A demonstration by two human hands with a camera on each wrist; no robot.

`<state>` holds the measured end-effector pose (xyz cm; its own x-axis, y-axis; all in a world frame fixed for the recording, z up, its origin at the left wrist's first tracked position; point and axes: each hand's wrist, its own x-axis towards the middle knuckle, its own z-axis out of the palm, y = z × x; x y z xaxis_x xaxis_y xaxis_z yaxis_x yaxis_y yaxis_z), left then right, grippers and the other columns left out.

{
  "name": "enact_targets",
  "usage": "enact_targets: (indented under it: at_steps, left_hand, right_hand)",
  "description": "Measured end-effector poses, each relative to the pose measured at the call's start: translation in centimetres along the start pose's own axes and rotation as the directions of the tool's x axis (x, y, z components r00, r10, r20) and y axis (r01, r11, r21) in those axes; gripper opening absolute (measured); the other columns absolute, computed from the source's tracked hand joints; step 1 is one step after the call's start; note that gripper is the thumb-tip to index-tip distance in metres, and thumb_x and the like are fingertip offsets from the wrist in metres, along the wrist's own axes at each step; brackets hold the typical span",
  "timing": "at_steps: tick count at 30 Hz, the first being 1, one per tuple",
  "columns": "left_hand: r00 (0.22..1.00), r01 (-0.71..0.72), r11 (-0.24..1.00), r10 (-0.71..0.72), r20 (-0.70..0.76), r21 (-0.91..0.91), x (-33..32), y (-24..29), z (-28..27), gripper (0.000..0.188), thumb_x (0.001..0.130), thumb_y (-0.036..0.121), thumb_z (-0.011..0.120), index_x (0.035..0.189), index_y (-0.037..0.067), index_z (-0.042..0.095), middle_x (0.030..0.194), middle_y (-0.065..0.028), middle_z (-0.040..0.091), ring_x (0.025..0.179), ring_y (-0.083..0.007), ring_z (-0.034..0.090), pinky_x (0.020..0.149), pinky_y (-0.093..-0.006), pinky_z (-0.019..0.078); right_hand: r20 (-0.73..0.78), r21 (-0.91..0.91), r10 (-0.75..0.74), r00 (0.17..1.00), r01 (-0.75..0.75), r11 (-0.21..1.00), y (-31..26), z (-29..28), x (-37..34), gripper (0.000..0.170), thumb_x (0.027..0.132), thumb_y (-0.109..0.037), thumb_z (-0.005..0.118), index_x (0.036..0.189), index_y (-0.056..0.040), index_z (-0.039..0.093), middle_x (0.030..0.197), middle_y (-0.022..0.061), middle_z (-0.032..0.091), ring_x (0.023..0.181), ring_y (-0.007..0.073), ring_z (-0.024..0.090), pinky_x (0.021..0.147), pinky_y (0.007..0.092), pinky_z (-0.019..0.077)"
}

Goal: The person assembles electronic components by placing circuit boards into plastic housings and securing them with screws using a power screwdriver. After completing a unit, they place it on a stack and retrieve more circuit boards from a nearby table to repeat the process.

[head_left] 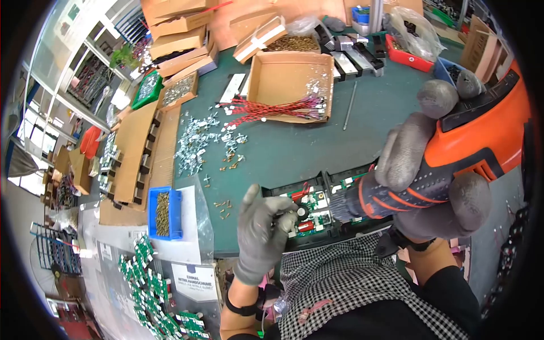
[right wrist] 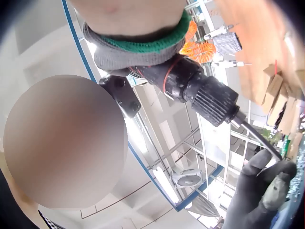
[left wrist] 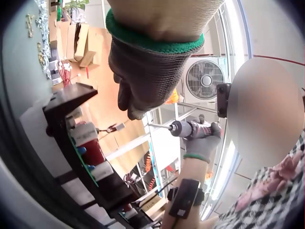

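Gloved in grey, my right hand point(head_left: 403, 150) grips an orange and black cordless drill point(head_left: 476, 141). Its ribbed chuck point(right wrist: 215, 100) carries a long metal bit point(right wrist: 257, 136). My left hand point(head_left: 258, 235), also gloved, has its fingers bent in, with fingertips right at the bit's tip in the right wrist view. I cannot tell whether a small part is pinched there. Below both hands lies a long black housing point(head_left: 297, 243) with green circuit boards point(head_left: 321, 203) set in its compartments. A red cylindrical component point(head_left: 306, 226) sits on one board, close to the left fingers.
Loose silver screws point(head_left: 195, 144) and a few brass ones point(head_left: 222, 209) lie left on the green table. A blue bin point(head_left: 180, 215) holds brass screws. Red wires point(head_left: 272, 110) lie across a cardboard tray point(head_left: 260, 73). Spare circuit boards point(head_left: 150, 289) pile at lower left.
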<state>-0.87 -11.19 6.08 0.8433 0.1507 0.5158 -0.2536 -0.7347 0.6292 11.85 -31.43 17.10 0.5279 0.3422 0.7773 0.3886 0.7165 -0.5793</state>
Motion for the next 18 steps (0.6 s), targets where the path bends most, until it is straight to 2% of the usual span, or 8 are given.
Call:
enact_targets:
  at_steps: [1, 3, 5, 7, 9, 11, 14, 18]
  left_hand:
    - [1.0, -0.001, 0.999, 0.002, 0.006, -0.05, 0.1, 0.6, 0.3, 0.018, 0.088, 0.021, 0.067, 0.099, 0.012, 0.057, 0.082, -0.0004, 0.069, 0.076, -0.0211, 0.066, 0.109, -0.0463, 0.0315]
    - [0.999, -0.039, 0.997, 0.038, -0.02, -0.06, 0.3, 1.2, 0.8, 0.019, 0.088, 0.021, 0.067, 0.101, 0.012, 0.056, 0.082, 0.0005, 0.069, 0.075, -0.0197, 0.066, 0.109, -0.0457, 0.0314]
    - [0.997, -0.069, 0.996, 0.068, -0.023, -0.058, 0.2, 1.0, 1.1, 0.023, 0.089, 0.022, 0.066, 0.106, 0.012, 0.054, 0.081, 0.001, 0.07, 0.075, -0.0187, 0.067, 0.11, -0.0448, 0.0305]
    - [0.996, -0.08, 0.995, 0.078, -0.03, -0.055, 0.3, 1.2, 1.2, 0.024, 0.089, 0.022, 0.066, 0.106, 0.011, 0.053, 0.081, 0.001, 0.07, 0.075, -0.0188, 0.067, 0.11, -0.0442, 0.0299]
    - [0.997, -0.079, 0.996, 0.078, -0.029, -0.052, 0.4, 1.3, 1.3, 0.024, 0.089, 0.022, 0.066, 0.107, 0.011, 0.053, 0.081, 0.0008, 0.07, 0.075, -0.0188, 0.067, 0.111, -0.0436, 0.0295]
    - [0.998, -0.066, 0.997, 0.065, -0.021, -0.051, 0.4, 1.3, 1.4, 0.025, 0.089, 0.022, 0.066, 0.107, 0.011, 0.053, 0.081, 0.0003, 0.07, 0.075, -0.0187, 0.067, 0.111, -0.0429, 0.0294]
    - [0.998, 0.004, 0.995, -0.01, -0.054, -0.103, 0.3, 1.3, 2.1, 0.024, 0.088, 0.022, 0.067, 0.105, 0.011, 0.054, 0.08, 0.0005, 0.069, 0.074, -0.0183, 0.066, 0.111, -0.0423, 0.0299]
    - [0.991, -0.108, 0.991, 0.113, -0.073, 0.08, 0.9, 1.8, 2.2, 0.032, 0.077, 0.01, 0.074, 0.101, 0.009, 0.053, 0.079, -0.0021, 0.066, 0.073, -0.0182, 0.065, 0.112, -0.0432, 0.0302]
  right_hand:
    - [0.053, 0.036, -0.017, 0.998, 0.016, 0.999, 0.1, 0.0, 0.3, 0.079, 0.081, -0.022, 0.076, 0.142, -0.0022, 0.029, 0.133, 0.0174, 0.05, 0.076, 0.0225, 0.067, 0.056, 0.031, 0.0561]
    - [0.008, 0.017, 0.084, 0.996, -0.084, 0.996, -0.2, 0.4, 0.3, 0.073, 0.085, -0.021, 0.072, 0.143, -0.0032, 0.03, 0.132, 0.016, 0.052, 0.083, 0.0225, 0.067, 0.065, 0.0313, 0.0562]
    - [-0.207, -0.057, 0.302, 0.931, -0.319, 0.946, -1.6, 2.1, -1.3, 0.059, 0.092, -0.019, 0.062, 0.141, -0.004, 0.034, 0.127, 0.0135, 0.056, 0.095, 0.0208, 0.065, 0.081, 0.0305, 0.0544]
    - [-0.184, -0.018, 0.268, 0.946, -0.276, 0.961, -1.2, 2.0, -1.1, 0.06, 0.092, -0.02, 0.063, 0.142, -0.0038, 0.033, 0.128, 0.0146, 0.055, 0.094, 0.022, 0.066, 0.079, 0.031, 0.0549]
    - [0.019, 0.102, 0.026, 0.999, -0.028, 0.994, 0.6, 0.4, 0.0, 0.074, 0.086, -0.021, 0.072, 0.144, -0.0028, 0.028, 0.133, 0.0186, 0.049, 0.085, 0.0254, 0.068, 0.063, 0.0326, 0.0571]
    - [0.137, 0.168, -0.091, 0.986, 0.067, 0.983, 1.5, -0.5, 0.5, 0.078, 0.084, -0.02, 0.074, 0.144, -0.0025, 0.026, 0.134, 0.0209, 0.047, 0.083, 0.0274, 0.069, 0.059, 0.0339, 0.0585]
    - [0.104, 0.124, -0.038, 0.994, 0.025, 0.992, 1.2, -0.2, 0.5, 0.077, 0.084, -0.019, 0.074, 0.142, -0.0025, 0.026, 0.133, 0.0222, 0.047, 0.083, 0.0284, 0.069, 0.061, 0.0352, 0.0596]
    - [0.022, 0.119, 0.01, 1.0, -0.013, 0.993, 1.4, 0.0, 0.5, 0.077, 0.08, -0.017, 0.075, 0.139, -0.0025, 0.028, 0.129, 0.0217, 0.05, 0.081, 0.0273, 0.069, 0.062, 0.0356, 0.0596]
